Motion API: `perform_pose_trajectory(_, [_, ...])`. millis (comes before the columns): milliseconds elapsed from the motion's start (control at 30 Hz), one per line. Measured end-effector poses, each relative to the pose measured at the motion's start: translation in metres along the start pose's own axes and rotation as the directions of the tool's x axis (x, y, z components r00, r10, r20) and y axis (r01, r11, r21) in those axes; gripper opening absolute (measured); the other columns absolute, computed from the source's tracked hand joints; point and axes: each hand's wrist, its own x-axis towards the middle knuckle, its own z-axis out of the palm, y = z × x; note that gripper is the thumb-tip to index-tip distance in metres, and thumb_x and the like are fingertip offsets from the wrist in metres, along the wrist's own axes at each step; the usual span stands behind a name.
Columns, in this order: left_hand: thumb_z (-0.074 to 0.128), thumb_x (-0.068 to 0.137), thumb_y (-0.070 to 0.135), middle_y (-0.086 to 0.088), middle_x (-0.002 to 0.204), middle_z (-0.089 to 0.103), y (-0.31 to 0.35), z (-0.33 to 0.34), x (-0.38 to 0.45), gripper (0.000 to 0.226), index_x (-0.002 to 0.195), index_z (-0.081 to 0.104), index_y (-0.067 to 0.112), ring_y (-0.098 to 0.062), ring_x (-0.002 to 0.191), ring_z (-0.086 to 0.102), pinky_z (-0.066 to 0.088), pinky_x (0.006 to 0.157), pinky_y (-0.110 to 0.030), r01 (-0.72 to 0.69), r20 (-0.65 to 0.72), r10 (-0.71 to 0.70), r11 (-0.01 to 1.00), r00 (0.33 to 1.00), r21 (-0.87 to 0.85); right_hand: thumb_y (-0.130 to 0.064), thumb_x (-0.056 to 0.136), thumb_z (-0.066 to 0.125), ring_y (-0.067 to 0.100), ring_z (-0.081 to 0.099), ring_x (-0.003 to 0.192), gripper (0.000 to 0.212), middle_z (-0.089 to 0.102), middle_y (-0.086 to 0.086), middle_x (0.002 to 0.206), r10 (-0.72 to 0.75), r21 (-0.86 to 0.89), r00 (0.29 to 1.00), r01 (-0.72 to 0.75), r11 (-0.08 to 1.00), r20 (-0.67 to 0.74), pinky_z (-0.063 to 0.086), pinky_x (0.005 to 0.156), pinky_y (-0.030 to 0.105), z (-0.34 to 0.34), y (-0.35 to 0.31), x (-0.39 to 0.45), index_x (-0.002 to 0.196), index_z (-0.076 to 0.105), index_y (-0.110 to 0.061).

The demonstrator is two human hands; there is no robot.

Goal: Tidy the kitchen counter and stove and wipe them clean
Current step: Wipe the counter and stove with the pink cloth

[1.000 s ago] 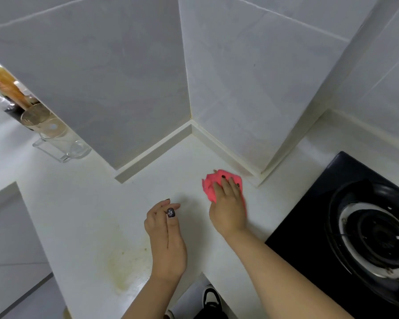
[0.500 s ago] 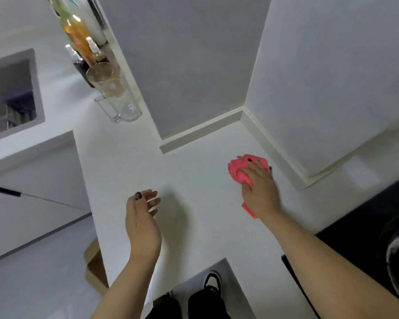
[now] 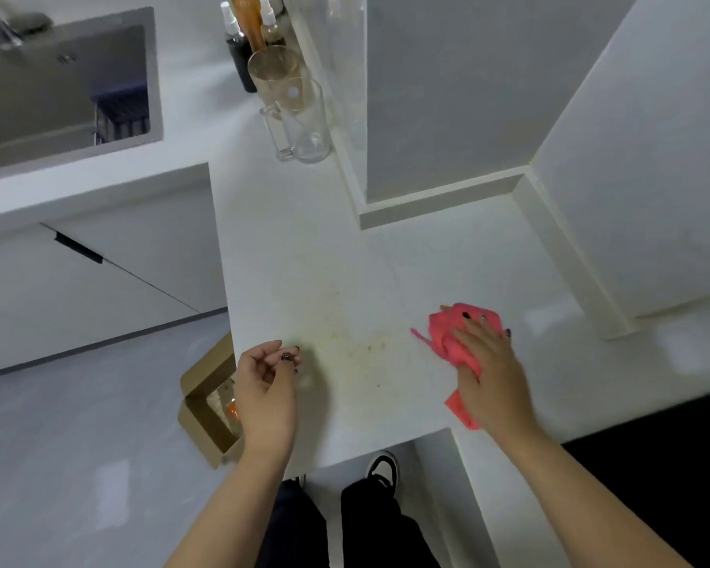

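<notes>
Head view: a pink cloth [image 3: 453, 342] is pressed flat on the white desk [image 3: 304, 248] by the right hand [image 3: 490, 371]; the left hand [image 3: 267, 387] is loosely curled, nothing held, beside a yellowish stain [image 3: 357, 346].

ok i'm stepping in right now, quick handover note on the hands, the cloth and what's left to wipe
Right hand: flat on the pink cloth, pressing it to the white counter.
Left hand: holds nothing, fingers loosely curled, over the counter's front-left edge.
Yellowish stain: between the two hands, just left of the cloth, not yet wiped off.
Glass mug and bottles: at the back by the wall, beside the sink.
Stove: only its black edge shows at the right.
Left to do: wipe the stain; probably clear the glassware. The stove's state cannot be judged.
</notes>
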Motion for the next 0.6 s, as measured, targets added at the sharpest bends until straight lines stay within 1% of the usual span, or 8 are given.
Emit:
perform_pose_trajectory(67, [0.049, 0.094, -0.005, -0.003, 0.092, 0.068, 0.000, -0.008, 0.003, 0.021, 0.098, 0.058, 0.015, -0.011, 0.087, 0.066, 0.052, 0.085, -0.023, -0.022, -0.046, 0.021, 1.000, 0.999, -0.015, -0.011, 0.075, 0.043, 0.026, 0.040, 0.135, 0.052, 0.053, 0.009, 0.139, 0.164, 0.033, 0.983, -0.162, 0.986, -0.083, 0.029, 0.112, 0.050, -0.001, 0.004, 0.006, 0.122, 0.063, -0.007])
perform_pose_trajectory(100, [0.049, 0.094, -0.004, -0.004, 0.093, 0.068, 0.000, -0.011, 0.005, 0.020, 0.100, 0.058, 0.013, -0.012, 0.088, 0.066, 0.052, 0.085, -0.021, -0.030, -0.068, 0.028, 0.999, 0.997, -0.028, -0.011, 0.075, 0.042, 0.027, 0.038, 0.136, 0.053, 0.052, 0.011, 0.139, 0.204, 0.025, 0.973, -0.202, 0.979, -0.110, 0.028, 0.113, 0.051, 0.001, 0.002, 0.008, 0.124, 0.062, -0.005])
perform_pose_trajectory(200, [0.050, 0.094, -0.003, -0.006, 0.096, 0.069, 0.002, -0.025, 0.011, 0.017, 0.106, 0.058, 0.006, -0.014, 0.089, 0.065, 0.053, 0.080, -0.013, -0.042, -0.114, 0.034, 0.997, 0.993, -0.067, -0.012, 0.074, 0.040, 0.030, 0.033, 0.139, 0.057, 0.049, 0.014, 0.142, 0.232, -0.015, 0.964, -0.236, 0.972, -0.128, 0.024, 0.114, 0.053, 0.019, -0.016, 0.010, 0.127, 0.058, -0.001])
perform_pose_trajectory(333, [0.050, 0.094, -0.002, -0.003, 0.094, 0.068, 0.000, -0.045, 0.020, 0.018, 0.101, 0.059, 0.011, -0.011, 0.088, 0.065, 0.053, 0.080, -0.015, -0.047, -0.101, 0.039, 0.996, 0.994, -0.075, -0.009, 0.074, 0.045, 0.032, 0.037, 0.136, 0.054, 0.051, 0.013, 0.139, 0.138, -0.010, 0.987, -0.139, 0.990, -0.086, 0.026, 0.114, 0.050, 0.050, -0.053, -0.009, 0.125, 0.060, -0.001])
perform_pose_trajectory(400, [0.049, 0.094, -0.003, -0.002, 0.093, 0.068, -0.005, -0.057, 0.030, 0.020, 0.100, 0.059, 0.013, -0.012, 0.088, 0.064, 0.053, 0.084, -0.020, -0.013, -0.076, 0.007, 0.997, 0.997, -0.078, -0.006, 0.074, 0.048, 0.028, 0.038, 0.135, 0.052, 0.052, 0.011, 0.138, 0.089, -0.013, 0.991, -0.090, 0.996, -0.098, 0.027, 0.113, 0.047, 0.068, -0.076, -0.017, 0.125, 0.061, -0.002])
perform_pose_trajectory(467, [0.048, 0.093, -0.004, 0.000, 0.094, 0.066, -0.012, -0.070, 0.039, 0.025, 0.096, 0.059, 0.019, -0.012, 0.091, 0.063, 0.049, 0.088, -0.024, 0.015, -0.055, -0.018, 0.998, 0.998, -0.061, -0.005, 0.074, 0.049, 0.026, 0.039, 0.134, 0.052, 0.054, 0.012, 0.137, 0.076, -0.016, 0.992, -0.078, 0.997, -0.100, 0.029, 0.112, 0.048, 0.085, -0.097, -0.023, 0.124, 0.061, -0.003])
perform_pose_trajectory(533, [0.049, 0.093, -0.002, 0.004, 0.097, 0.064, -0.020, -0.087, 0.049, 0.029, 0.093, 0.056, 0.026, -0.013, 0.097, 0.061, 0.045, 0.087, -0.022, 0.050, -0.030, -0.050, 0.999, 0.998, -0.004, -0.009, 0.076, 0.044, 0.029, 0.044, 0.131, 0.050, 0.056, 0.013, 0.134, 0.082, -0.032, 0.989, -0.087, 0.996, -0.123, 0.033, 0.110, 0.051, 0.101, -0.118, -0.028, 0.122, 0.063, -0.001])
perform_pose_trajectory(600, [0.049, 0.094, 0.000, 0.004, 0.100, 0.064, -0.028, -0.108, 0.061, 0.030, 0.093, 0.055, 0.029, -0.016, 0.103, 0.060, 0.046, 0.090, -0.026, 0.084, -0.002, -0.084, 0.996, 0.996, 0.037, -0.016, 0.076, 0.038, 0.032, 0.047, 0.128, 0.053, 0.058, 0.015, 0.131, 0.085, -0.056, 0.985, -0.094, 0.994, -0.149, 0.036, 0.107, 0.052, 0.115, -0.138, -0.033, 0.119, 0.064, 0.000])
